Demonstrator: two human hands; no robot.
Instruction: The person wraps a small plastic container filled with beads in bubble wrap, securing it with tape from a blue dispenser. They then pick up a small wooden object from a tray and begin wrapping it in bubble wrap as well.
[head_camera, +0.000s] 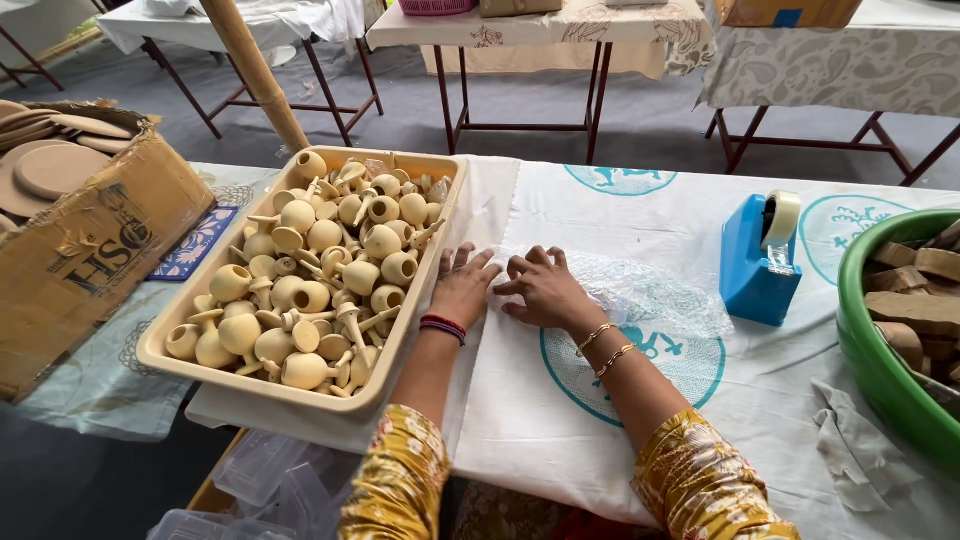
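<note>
Pressing a clear bubble-wrap sheet (640, 290) flat at frame centre, the left hand (463, 290) and right hand (545, 290) rest fingers spread, gripping nothing, beside a beige tray (420, 300) of wooden pieces; a blue tape dispenser (752, 265) waits right.

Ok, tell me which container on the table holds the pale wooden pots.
The beige tray, beside the left hand. The green tub at right holds rough wood blocks.

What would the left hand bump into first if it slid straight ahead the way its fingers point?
The left hand lies flat, fingers pointing up the table, right beside the tray of wooden pieces. Straight ahead there is only white tablecloth to the table's far edge, so the way looks free, though it might brush the tray's wall.
</note>
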